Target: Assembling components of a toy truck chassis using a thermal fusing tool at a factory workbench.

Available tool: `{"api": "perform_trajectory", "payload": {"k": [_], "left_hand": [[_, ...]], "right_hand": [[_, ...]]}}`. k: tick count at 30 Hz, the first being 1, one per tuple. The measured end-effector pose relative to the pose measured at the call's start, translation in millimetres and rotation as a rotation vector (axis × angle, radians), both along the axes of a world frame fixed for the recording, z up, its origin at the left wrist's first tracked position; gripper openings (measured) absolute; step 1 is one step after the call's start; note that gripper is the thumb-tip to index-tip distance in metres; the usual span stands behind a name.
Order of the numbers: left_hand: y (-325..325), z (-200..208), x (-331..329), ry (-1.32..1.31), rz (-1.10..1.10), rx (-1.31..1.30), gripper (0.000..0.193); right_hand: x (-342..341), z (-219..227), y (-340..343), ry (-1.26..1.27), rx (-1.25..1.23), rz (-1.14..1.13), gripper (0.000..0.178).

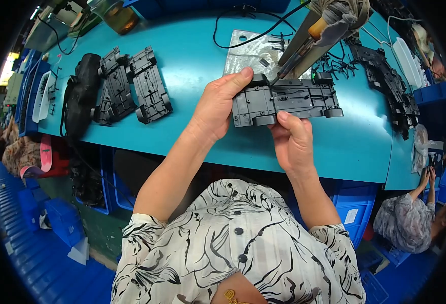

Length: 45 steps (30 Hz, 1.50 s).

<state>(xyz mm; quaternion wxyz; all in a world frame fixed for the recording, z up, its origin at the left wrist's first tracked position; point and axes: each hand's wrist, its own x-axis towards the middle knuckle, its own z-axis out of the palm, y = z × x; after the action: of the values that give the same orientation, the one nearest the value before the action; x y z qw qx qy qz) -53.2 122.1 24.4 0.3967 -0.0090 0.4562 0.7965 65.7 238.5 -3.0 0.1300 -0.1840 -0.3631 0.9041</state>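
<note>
A black plastic toy-car chassis (296, 101) is held up level over the bench, its moulded ribs and posts facing up. My left hand (215, 106) grips its left end, thumb on top by the far corner. My right hand (295, 139) pinches the near edge, thumb on top and fingers underneath. A thin, dark rod-like tool with a yellow handle (317, 29) slants down from a cloth-wrapped support, its tip at the chassis's far side; I cannot tell whether it touches. Behind the chassis lies a metal plate (239, 54) with small black parts on it.
Two similar chassis (152, 88) and a black bundle (83, 93) lie on the turquoise bench (187, 66) at left. More chassis (385, 81) and loose black pieces (337, 67) are at right. White trays (408, 63) stand at both sides. Another person (405, 220) works at far right.
</note>
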Motion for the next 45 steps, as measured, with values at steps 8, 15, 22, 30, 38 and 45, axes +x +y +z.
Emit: {"api": "perform_trajectory", "payload": {"k": [8,15,22,30,38,45], "left_hand": [[0,-8,-5,0.019,-0.023,0.006,0.034],[0,-10,-7,0.031,-0.053,0.002,0.040],[1,-8,-9,-0.031,-0.024,0.039,0.030],[0,-3,-9,-0.067,-0.037,0.039,0.035],[-2,-5,-12,-0.074,-0.052,0.036,0.036],[-1,-3,-13,-0.085,-0.084,0.022,0.037]], "right_hand": [[-1,-1,-1,0.004,-0.002,-0.001,0.026],[-1,3,-1,0.001,-0.002,0.046,0.029],[-4,7,-4,0.011,0.033,-0.002,0.032],[-5,13,-8,0.010,0.042,-0.013,0.035],[-7,13,-7,0.007,0.096,-0.008,0.036],[-7,14,-7,0.009,0.118,-0.010,0.034]]}}
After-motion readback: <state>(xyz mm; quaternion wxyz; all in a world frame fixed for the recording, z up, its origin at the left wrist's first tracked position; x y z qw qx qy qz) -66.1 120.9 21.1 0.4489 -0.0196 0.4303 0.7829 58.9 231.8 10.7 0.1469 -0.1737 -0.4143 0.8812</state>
